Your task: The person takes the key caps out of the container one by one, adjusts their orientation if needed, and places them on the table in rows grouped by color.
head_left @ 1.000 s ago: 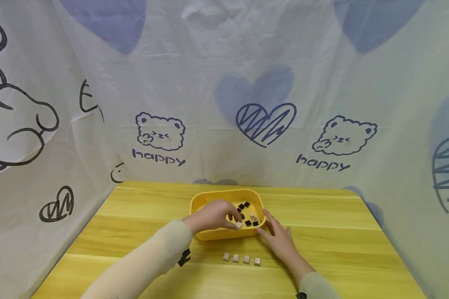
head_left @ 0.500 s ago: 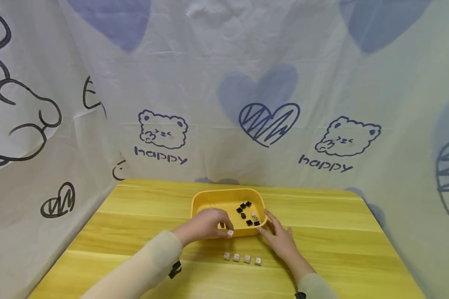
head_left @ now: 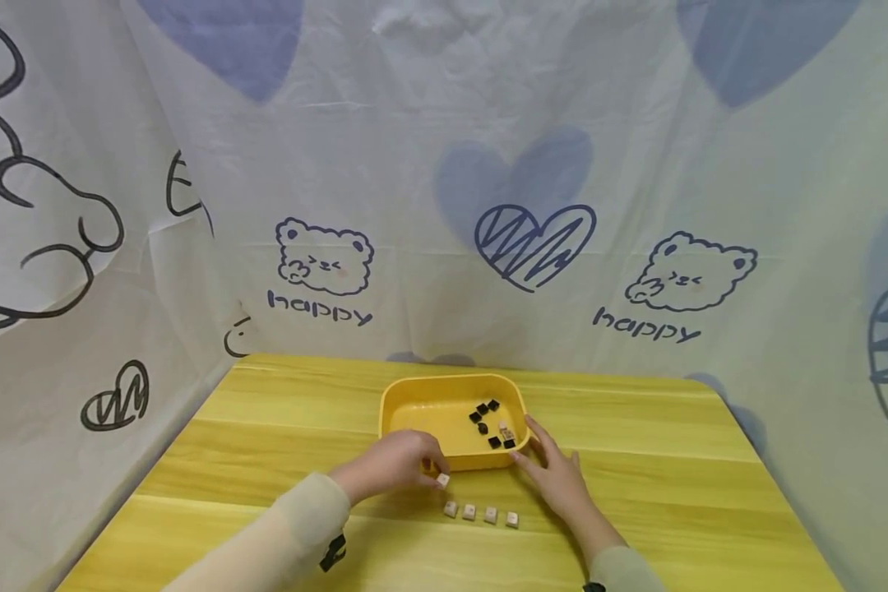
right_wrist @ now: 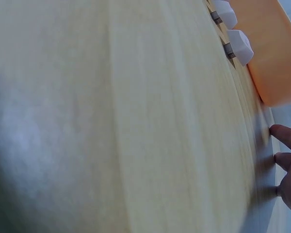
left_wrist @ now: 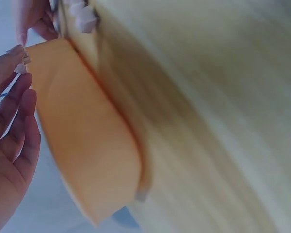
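Note:
Between left thumb and fingers, my left hand point(head_left: 395, 464) pinches a white keycap point(head_left: 442, 479), just in front of the yellow tray point(head_left: 414, 384) and above the table. In the left wrist view this keycap point(left_wrist: 21, 67) shows at the fingertips, against the tray's outer wall. A row of several white keycaps point(head_left: 491, 515) stands on the table before the tray. My right hand point(head_left: 555, 478) rests at the tray's front right corner, its fingers extended and spread. Inside the tray, toward its right end, lie several black keycaps point(head_left: 483, 409) and a few pale ones point(head_left: 506, 431).
The yellow wood-grain table point(head_left: 636, 460) reaches back to a white cloth point(head_left: 414, 164) printed with hearts and bears. More cloth hangs on the left and right sides. Dark straps point(head_left: 333, 552) sit at both wrists.
My left hand has come out of the tray over its front wall, carrying the white keycap toward me and to the left. The right hand has stayed at the tray's corner.

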Tool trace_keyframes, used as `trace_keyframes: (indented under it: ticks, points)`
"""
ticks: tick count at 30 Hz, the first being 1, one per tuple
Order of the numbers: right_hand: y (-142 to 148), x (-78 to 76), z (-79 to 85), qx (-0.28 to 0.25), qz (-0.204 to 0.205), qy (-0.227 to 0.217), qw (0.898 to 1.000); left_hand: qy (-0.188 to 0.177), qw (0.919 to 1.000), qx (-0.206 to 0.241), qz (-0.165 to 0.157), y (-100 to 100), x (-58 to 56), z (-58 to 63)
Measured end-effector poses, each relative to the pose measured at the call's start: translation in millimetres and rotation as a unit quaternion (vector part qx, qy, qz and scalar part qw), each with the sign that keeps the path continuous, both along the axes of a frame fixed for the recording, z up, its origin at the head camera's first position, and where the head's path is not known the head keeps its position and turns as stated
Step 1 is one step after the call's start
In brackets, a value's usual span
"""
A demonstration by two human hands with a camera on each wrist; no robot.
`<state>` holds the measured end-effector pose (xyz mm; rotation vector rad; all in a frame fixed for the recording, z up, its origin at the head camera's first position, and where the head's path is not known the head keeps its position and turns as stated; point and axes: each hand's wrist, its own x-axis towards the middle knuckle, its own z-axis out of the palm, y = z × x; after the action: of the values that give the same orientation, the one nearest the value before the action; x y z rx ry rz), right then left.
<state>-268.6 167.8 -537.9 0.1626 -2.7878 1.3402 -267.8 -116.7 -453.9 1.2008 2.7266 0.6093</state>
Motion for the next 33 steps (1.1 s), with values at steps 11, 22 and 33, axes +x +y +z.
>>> trace_keyframes:
  ticks: [11, 22, 33]
  points:
    - [1, 1.1, -3.0, -0.002, 0.000, 0.005, 1.000, 0.029, 0.9990, -0.034, -0.006, 1, 10.3, -14.7]
    - [-2, -1.7, 3.5, 0.008, 0.003, 0.002, 1.000, 0.064, 0.9963, -0.057, 0.007, 1, 12.7, -24.2]
    - [-4, -0.9, 1.4, 0.004, -0.005, 0.006, 1.000, 0.069, 0.9949, -0.072, 0.014, -1, 9.4, -40.5]
